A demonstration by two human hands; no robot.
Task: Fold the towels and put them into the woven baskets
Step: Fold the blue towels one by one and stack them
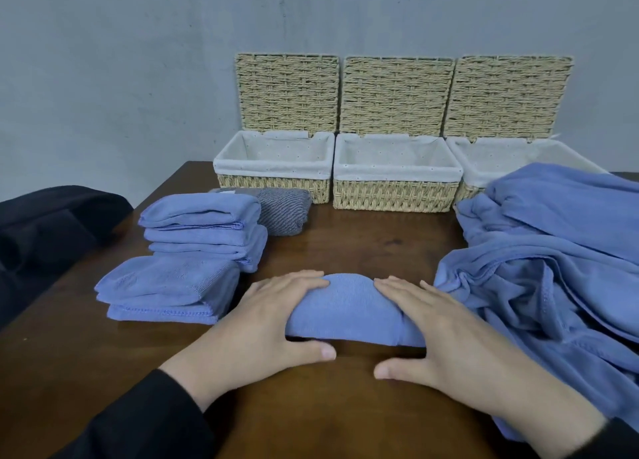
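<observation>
On the dark wooden worktop [363, 251], your left hand [273, 323] and right hand [442, 334] lie flat and open, pressing — not gripping — the folded towel [349, 313]; smooth outward, square its edges, then carry it toward the empty basket [397, 189] at twelve o'clock.

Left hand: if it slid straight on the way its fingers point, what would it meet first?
Probably the right hand: the left hand points right and slightly away across the folded blue towel both press. Depth is unclear.
</observation>
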